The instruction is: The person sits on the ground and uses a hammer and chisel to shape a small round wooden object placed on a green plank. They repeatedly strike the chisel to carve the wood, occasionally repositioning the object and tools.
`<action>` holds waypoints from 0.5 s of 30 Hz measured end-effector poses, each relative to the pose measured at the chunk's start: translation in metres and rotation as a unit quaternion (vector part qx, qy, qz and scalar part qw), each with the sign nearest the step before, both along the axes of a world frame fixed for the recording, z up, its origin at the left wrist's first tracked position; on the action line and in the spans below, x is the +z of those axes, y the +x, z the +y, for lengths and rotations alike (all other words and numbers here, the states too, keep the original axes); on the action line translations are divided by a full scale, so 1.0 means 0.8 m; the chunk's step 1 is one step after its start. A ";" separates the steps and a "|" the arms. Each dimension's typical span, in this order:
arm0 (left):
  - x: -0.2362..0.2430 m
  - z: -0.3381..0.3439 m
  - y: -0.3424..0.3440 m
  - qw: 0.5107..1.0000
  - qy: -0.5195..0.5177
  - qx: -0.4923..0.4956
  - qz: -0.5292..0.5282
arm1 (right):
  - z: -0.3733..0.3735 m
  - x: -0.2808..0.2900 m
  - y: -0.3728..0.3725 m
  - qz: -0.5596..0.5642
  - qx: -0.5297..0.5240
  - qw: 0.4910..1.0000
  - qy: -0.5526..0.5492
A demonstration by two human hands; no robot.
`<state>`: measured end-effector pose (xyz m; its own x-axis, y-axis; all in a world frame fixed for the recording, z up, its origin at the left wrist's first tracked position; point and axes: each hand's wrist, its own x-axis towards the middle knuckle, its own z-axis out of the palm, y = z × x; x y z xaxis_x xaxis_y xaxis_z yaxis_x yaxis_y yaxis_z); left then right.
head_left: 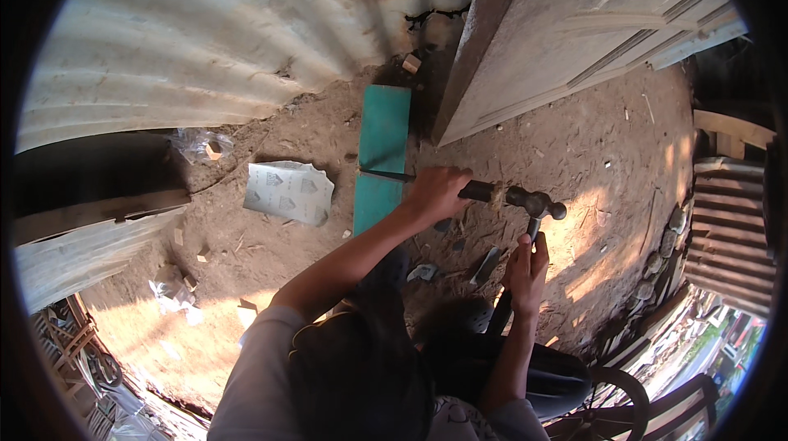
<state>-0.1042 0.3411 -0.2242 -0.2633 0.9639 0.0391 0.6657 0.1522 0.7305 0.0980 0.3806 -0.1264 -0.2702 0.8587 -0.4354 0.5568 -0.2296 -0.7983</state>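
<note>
While hammer point(533, 204) looks dark, ball-ended, board point(383, 130) shows green

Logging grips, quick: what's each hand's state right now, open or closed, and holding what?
Left hand: closed, holding a chisel-like tool.
Right hand: closed, holding a hammer.

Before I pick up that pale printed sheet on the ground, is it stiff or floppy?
The pale sheet will probably flex and feel light, since it looks thin and its edges curve. It may also slide easily across the dirt floor, as nothing visibly lies on top.
</note>
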 end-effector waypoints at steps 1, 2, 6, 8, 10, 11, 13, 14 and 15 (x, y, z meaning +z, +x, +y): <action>0.000 0.000 0.001 1.000 -0.001 0.001 0.004 | 0.002 0.003 0.005 0.029 -0.051 0.998 -0.035; 0.001 0.000 0.000 1.000 -0.002 0.003 0.009 | 0.005 0.019 -0.010 0.057 -0.102 0.991 -0.071; -0.006 -0.001 0.002 1.000 -0.002 0.001 0.005 | 0.007 0.008 -0.019 0.113 -0.221 0.968 -0.013; -0.007 0.000 0.001 1.000 0.000 0.000 0.001 | -0.003 -0.012 -0.002 0.064 -0.109 0.991 -0.045; -0.007 0.000 -0.001 1.000 -0.009 -0.001 0.004 | -0.006 -0.009 -0.003 0.046 -0.078 0.994 -0.066; -0.007 -0.001 0.002 1.000 -0.022 -0.002 0.007 | -0.005 -0.002 -0.007 0.071 -0.124 0.986 -0.086; -0.006 -0.001 0.004 1.000 -0.027 0.001 0.008 | -0.003 -0.010 -0.012 0.094 -0.183 0.975 -0.078; -0.007 0.002 0.003 1.000 -0.019 0.005 0.006 | -0.002 -0.021 -0.014 0.093 -0.195 0.975 -0.049; -0.006 0.003 0.003 1.000 -0.010 0.010 0.004 | -0.003 -0.028 -0.013 0.092 -0.207 0.974 -0.020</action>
